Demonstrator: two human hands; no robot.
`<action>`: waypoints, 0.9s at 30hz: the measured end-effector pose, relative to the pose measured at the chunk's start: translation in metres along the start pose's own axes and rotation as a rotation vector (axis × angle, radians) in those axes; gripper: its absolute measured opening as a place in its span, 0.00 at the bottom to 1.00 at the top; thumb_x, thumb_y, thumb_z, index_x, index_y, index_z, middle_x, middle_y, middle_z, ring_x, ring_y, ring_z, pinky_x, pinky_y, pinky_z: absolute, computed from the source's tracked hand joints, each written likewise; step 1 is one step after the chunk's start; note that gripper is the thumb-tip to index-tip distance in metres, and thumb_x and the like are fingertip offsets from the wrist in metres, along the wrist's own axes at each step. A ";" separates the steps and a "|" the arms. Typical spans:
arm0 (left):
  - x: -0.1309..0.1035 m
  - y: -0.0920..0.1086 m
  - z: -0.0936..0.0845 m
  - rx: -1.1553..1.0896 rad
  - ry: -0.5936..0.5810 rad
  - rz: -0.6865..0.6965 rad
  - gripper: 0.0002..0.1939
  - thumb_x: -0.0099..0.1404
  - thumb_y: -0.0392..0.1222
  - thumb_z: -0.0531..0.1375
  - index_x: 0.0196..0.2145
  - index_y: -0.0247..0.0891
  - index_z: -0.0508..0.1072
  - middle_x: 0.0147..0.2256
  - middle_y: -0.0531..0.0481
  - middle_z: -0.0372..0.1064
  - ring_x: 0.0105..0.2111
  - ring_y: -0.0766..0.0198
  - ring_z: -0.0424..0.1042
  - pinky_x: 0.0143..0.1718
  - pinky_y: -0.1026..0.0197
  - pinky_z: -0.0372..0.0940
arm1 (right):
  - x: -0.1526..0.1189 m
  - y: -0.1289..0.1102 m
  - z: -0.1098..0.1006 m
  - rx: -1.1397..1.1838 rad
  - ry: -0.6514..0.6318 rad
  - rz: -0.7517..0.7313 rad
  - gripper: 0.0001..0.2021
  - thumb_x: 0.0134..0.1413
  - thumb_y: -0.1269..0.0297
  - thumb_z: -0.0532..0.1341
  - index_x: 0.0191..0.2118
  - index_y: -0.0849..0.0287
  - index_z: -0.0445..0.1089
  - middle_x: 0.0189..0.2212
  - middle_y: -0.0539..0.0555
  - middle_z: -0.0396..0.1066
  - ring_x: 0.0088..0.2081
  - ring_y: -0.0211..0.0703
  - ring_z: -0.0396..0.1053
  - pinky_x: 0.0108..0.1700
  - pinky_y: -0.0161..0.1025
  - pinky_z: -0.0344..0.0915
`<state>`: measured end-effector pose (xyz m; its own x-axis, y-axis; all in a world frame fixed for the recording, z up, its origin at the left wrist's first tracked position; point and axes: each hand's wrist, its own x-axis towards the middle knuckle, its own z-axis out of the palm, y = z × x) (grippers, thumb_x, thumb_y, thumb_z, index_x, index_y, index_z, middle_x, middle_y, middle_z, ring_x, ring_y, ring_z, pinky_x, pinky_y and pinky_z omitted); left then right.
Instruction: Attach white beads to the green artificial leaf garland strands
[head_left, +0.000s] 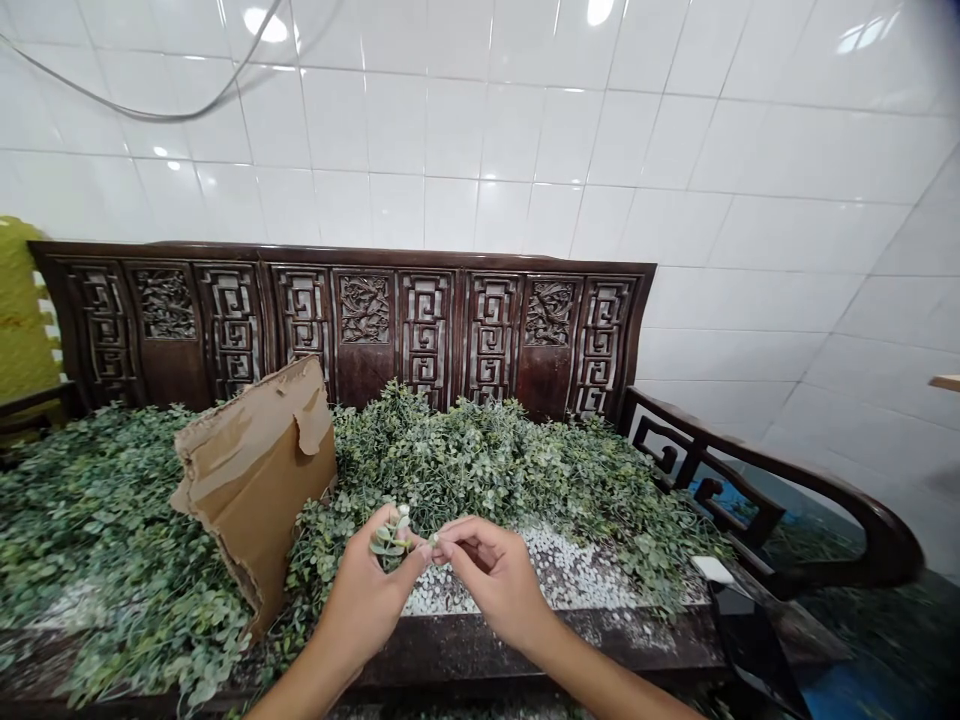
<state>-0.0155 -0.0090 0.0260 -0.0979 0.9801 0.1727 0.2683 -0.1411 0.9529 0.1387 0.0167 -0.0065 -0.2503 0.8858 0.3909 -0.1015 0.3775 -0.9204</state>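
My left hand [369,585] is closed on a small green sprig [388,540] with rounded leaves, held above the front of the wooden bench. Pinched at the fingertips, my right hand [495,575] meets the left thumb at the sprig's end; what lies between its fingers is too small to make out. Many small white pieces [577,575] are scattered on the seat behind and beside the hands. A large heap of green artificial foliage [480,460] covers the seat beyond them.
A torn cardboard piece [262,470] stands upright among the foliage at left. The dark carved bench [367,370] has an armrest at right. A black phone [754,640] and a white object [712,570] lie at the right end.
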 end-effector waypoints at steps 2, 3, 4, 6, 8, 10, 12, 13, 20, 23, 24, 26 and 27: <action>0.000 -0.001 0.000 -0.015 -0.003 0.007 0.15 0.52 0.54 0.63 0.27 0.40 0.66 0.24 0.53 0.68 0.28 0.59 0.68 0.35 0.60 0.65 | 0.000 0.000 0.000 -0.018 -0.004 -0.008 0.08 0.55 0.60 0.63 0.33 0.59 0.75 0.33 0.56 0.75 0.34 0.44 0.74 0.37 0.40 0.71; 0.000 -0.001 0.001 -0.023 -0.001 0.013 0.15 0.52 0.54 0.63 0.27 0.40 0.66 0.24 0.53 0.68 0.28 0.60 0.67 0.35 0.60 0.65 | 0.000 0.000 -0.001 -0.026 -0.008 -0.011 0.08 0.55 0.60 0.63 0.33 0.59 0.74 0.33 0.56 0.75 0.34 0.44 0.74 0.37 0.39 0.71; 0.000 -0.002 0.001 -0.032 0.001 0.018 0.15 0.52 0.54 0.63 0.27 0.40 0.66 0.24 0.53 0.67 0.28 0.60 0.67 0.35 0.60 0.65 | 0.000 0.000 -0.001 -0.033 -0.009 -0.015 0.08 0.55 0.60 0.63 0.33 0.59 0.74 0.33 0.56 0.75 0.34 0.44 0.74 0.37 0.39 0.71; 0.000 -0.004 0.002 -0.055 -0.001 0.020 0.16 0.51 0.54 0.64 0.26 0.40 0.67 0.23 0.53 0.68 0.27 0.61 0.68 0.34 0.61 0.65 | 0.000 0.001 -0.002 -0.049 -0.016 -0.016 0.08 0.56 0.60 0.62 0.32 0.59 0.74 0.33 0.56 0.74 0.34 0.43 0.74 0.37 0.38 0.71; 0.000 -0.005 0.003 -0.092 -0.001 0.008 0.16 0.50 0.53 0.65 0.26 0.39 0.67 0.23 0.52 0.68 0.27 0.61 0.68 0.33 0.61 0.65 | 0.000 0.001 -0.003 -0.054 -0.027 -0.014 0.08 0.56 0.60 0.62 0.32 0.60 0.74 0.33 0.56 0.74 0.34 0.43 0.74 0.37 0.38 0.71; -0.001 -0.004 0.005 -0.134 -0.008 -0.011 0.16 0.50 0.53 0.65 0.26 0.39 0.66 0.23 0.53 0.67 0.27 0.62 0.68 0.33 0.62 0.65 | 0.000 0.001 -0.004 -0.048 -0.042 -0.011 0.08 0.56 0.61 0.63 0.32 0.59 0.74 0.33 0.56 0.74 0.34 0.43 0.74 0.37 0.38 0.72; -0.002 -0.003 0.005 -0.173 -0.019 -0.034 0.16 0.50 0.52 0.65 0.26 0.39 0.66 0.22 0.54 0.67 0.26 0.63 0.67 0.33 0.62 0.66 | 0.000 0.000 -0.005 -0.040 -0.057 -0.011 0.07 0.56 0.61 0.63 0.33 0.59 0.74 0.33 0.56 0.75 0.34 0.44 0.75 0.38 0.39 0.72; -0.002 -0.003 0.006 -0.188 -0.022 -0.044 0.16 0.50 0.52 0.65 0.26 0.39 0.66 0.22 0.54 0.67 0.26 0.63 0.67 0.34 0.61 0.66 | 0.000 -0.001 -0.006 -0.036 -0.061 -0.012 0.07 0.56 0.61 0.63 0.33 0.59 0.74 0.33 0.56 0.75 0.34 0.44 0.75 0.38 0.39 0.72; -0.002 -0.004 0.006 -0.174 -0.038 -0.061 0.16 0.48 0.53 0.65 0.25 0.40 0.65 0.22 0.55 0.66 0.26 0.63 0.67 0.33 0.61 0.65 | 0.000 -0.001 -0.007 -0.041 -0.085 -0.037 0.08 0.55 0.60 0.63 0.32 0.59 0.75 0.33 0.55 0.75 0.34 0.43 0.74 0.39 0.40 0.73; 0.000 -0.005 0.005 -0.121 -0.043 -0.047 0.16 0.49 0.53 0.64 0.25 0.40 0.65 0.23 0.54 0.67 0.28 0.61 0.68 0.35 0.61 0.65 | 0.001 0.000 -0.008 -0.028 -0.082 -0.022 0.08 0.55 0.59 0.63 0.32 0.58 0.76 0.32 0.55 0.75 0.33 0.43 0.74 0.38 0.40 0.72; 0.001 -0.006 0.005 -0.094 -0.039 -0.041 0.16 0.50 0.53 0.64 0.26 0.40 0.65 0.24 0.53 0.68 0.29 0.60 0.68 0.36 0.60 0.65 | 0.002 0.000 -0.009 -0.013 -0.083 -0.005 0.08 0.54 0.59 0.63 0.33 0.58 0.76 0.32 0.55 0.76 0.33 0.43 0.75 0.38 0.40 0.72; 0.003 -0.009 0.004 -0.032 -0.022 -0.010 0.15 0.51 0.52 0.63 0.26 0.41 0.65 0.25 0.53 0.68 0.30 0.59 0.68 0.36 0.60 0.64 | 0.002 0.000 -0.010 0.021 -0.085 0.039 0.09 0.53 0.59 0.65 0.37 0.58 0.76 0.32 0.54 0.76 0.34 0.43 0.75 0.38 0.40 0.72; 0.003 -0.011 0.003 0.001 -0.018 0.010 0.14 0.51 0.52 0.63 0.26 0.41 0.65 0.25 0.53 0.68 0.29 0.60 0.67 0.34 0.61 0.64 | 0.003 -0.001 -0.011 0.026 -0.086 0.056 0.10 0.52 0.59 0.65 0.39 0.57 0.76 0.32 0.54 0.76 0.34 0.43 0.75 0.38 0.40 0.72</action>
<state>-0.0159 -0.0039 0.0152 -0.0777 0.9811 0.1774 0.2700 -0.1506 0.9510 0.1484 0.0219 -0.0048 -0.3378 0.8784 0.3380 -0.1102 0.3198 -0.9411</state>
